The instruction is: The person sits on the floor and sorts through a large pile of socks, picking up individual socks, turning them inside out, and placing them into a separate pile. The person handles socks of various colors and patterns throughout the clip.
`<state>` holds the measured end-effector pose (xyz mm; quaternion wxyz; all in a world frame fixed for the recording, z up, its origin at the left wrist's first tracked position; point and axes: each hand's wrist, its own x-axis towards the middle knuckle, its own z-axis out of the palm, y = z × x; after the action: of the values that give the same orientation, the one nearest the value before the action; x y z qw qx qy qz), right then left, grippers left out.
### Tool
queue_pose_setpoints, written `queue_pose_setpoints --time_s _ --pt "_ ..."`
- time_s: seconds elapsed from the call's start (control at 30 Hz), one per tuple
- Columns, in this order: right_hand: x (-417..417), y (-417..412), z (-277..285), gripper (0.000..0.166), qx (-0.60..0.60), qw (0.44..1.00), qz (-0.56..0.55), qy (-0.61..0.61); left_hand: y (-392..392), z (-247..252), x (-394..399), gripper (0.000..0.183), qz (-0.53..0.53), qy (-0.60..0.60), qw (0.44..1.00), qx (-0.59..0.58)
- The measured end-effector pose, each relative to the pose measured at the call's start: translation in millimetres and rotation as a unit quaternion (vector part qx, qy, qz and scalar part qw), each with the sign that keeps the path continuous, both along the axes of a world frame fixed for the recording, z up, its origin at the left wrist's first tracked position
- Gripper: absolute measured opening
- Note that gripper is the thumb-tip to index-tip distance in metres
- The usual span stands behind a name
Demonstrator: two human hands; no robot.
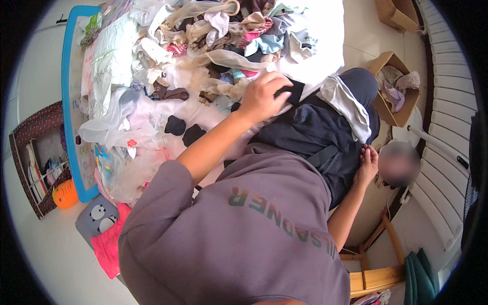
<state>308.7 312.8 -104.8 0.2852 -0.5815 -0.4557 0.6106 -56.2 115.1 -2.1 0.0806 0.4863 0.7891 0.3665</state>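
Observation:
My left hand (265,95) is at the near edge of the sock pile, its fingers curled over black fabric (295,91). Black shows between thumb and fingers; whether they grip it is unclear. Across my dark-trousered knee lies a long white sock (345,105). My right hand (368,164) has its fingertips together at the lower end of that sock. Beyond my left hand, a heap of mixed socks and sheer beige stockings (213,34) covers the pale sheet. Two small black bundles (175,126) (194,134) lie left of my left forearm.
Two open cardboard boxes (398,15) (407,110) stand on the floor at the right; the nearer holds several socks. Clear plastic bags (129,167) lie at the left beside a blue-rimmed board (72,114). A white radiator (446,114) and wooden stool (381,278) are at the right.

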Motion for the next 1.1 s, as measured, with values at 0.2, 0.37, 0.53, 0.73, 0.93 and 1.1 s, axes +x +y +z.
queue_pose_setpoints --time_s 0.2,0.37,0.53,0.73,0.93,1.1 --pt "-2.1 6.8 -14.5 0.016 0.040 0.998 0.034 -0.044 -51.7 -10.7 -80.0 0.025 0.081 0.240 0.959 -0.125" --pt "-6.5 6.0 -10.2 0.014 0.052 0.997 0.027 -0.042 -67.1 -13.7 -128.0 0.011 0.228 0.250 0.934 -0.115" --pt "-9.7 0.6 -2.5 0.013 0.047 0.997 0.022 -0.053 -60.3 14.5 -110.3 0.023 0.219 0.220 0.950 -0.043" --pt "-9.6 3.2 -7.5 0.014 0.046 0.998 0.020 -0.033 -70.2 11.4 -59.5 0.087 0.065 0.178 0.954 -0.233" --pt "-2.5 3.7 -8.4 0.016 0.044 0.997 0.030 -0.057 -129.6 10.1 -110.5 0.047 0.156 -0.007 0.973 -0.168" --pt "-0.9 8.5 -13.2 0.017 0.043 0.997 0.043 -0.053 -167.6 7.4 -137.8 0.017 0.193 -0.076 0.966 -0.153"
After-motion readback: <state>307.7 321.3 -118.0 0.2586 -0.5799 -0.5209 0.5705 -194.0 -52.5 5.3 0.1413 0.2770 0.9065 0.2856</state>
